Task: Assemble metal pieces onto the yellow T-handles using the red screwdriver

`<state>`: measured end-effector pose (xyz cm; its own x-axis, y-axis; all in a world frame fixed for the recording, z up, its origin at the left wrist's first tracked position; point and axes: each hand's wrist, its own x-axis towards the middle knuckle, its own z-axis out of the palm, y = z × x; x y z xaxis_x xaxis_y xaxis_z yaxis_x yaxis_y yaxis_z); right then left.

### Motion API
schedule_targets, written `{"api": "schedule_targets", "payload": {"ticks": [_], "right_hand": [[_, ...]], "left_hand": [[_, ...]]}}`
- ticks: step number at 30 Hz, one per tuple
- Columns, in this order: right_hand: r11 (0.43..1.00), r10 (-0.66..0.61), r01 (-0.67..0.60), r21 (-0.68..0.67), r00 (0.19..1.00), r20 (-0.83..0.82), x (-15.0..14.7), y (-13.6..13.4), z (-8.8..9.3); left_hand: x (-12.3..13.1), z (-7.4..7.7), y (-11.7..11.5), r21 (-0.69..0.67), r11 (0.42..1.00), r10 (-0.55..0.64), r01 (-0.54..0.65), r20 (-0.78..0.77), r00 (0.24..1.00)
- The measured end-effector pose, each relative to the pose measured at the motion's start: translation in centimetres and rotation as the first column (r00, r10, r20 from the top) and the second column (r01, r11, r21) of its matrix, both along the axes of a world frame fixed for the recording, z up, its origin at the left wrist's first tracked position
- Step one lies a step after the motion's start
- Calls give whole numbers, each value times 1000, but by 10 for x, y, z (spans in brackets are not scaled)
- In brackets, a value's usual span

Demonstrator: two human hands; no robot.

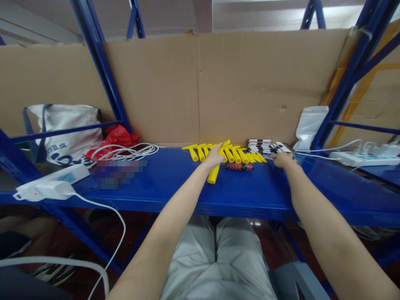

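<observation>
My left hand [215,156] is wrapped around a yellow T-shaped plastic handle [213,174], its round thick end pointing toward me. Behind it, several similar yellow handles [194,155] lie in a row on the blue shelf. My right hand [283,159] reaches down at small metallic bits [270,157], fingertips drawn together; what they hold, if anything, is too small to make out. Between the hands lie thin yellow pieces [256,157] in a row and a red-and-black screwdriver handle [240,167]. Small black-and-white packets [258,146] are stacked behind them.
The blue metal shelf [175,183] is backed by cardboard [243,83]. On the left are a power strip [53,183], a coiled white cable [137,152], a red plastic bag [120,137] and a cloth bag [68,133]. A white pouch [309,127] and another power strip [365,158] are right.
</observation>
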<state>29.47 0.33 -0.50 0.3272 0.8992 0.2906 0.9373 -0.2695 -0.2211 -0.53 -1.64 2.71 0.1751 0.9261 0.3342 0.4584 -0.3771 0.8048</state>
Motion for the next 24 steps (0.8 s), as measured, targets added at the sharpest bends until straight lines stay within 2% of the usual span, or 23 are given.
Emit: {"api": "schedule_targets", "payload": {"ticks": [3,7,18,24], "right_hand": [[989,-78,69,-133,995,-62,-7,-1,1],[985,-62,53,-165,997,-48,-13,-3,3],[983,-35,36,-177,999,10,-17,2,1],[991,-23,32,-129,997,69,-18,2,3]], "left_hand": [[0,-4,1,111,994,23,2,-221,975],[2,-9,1,152,987,12,54,-401,916],[3,-9,-1,155,985,-1,77,-439,898],[5,-7,-7,145,988,9,57,-421,907]]}}
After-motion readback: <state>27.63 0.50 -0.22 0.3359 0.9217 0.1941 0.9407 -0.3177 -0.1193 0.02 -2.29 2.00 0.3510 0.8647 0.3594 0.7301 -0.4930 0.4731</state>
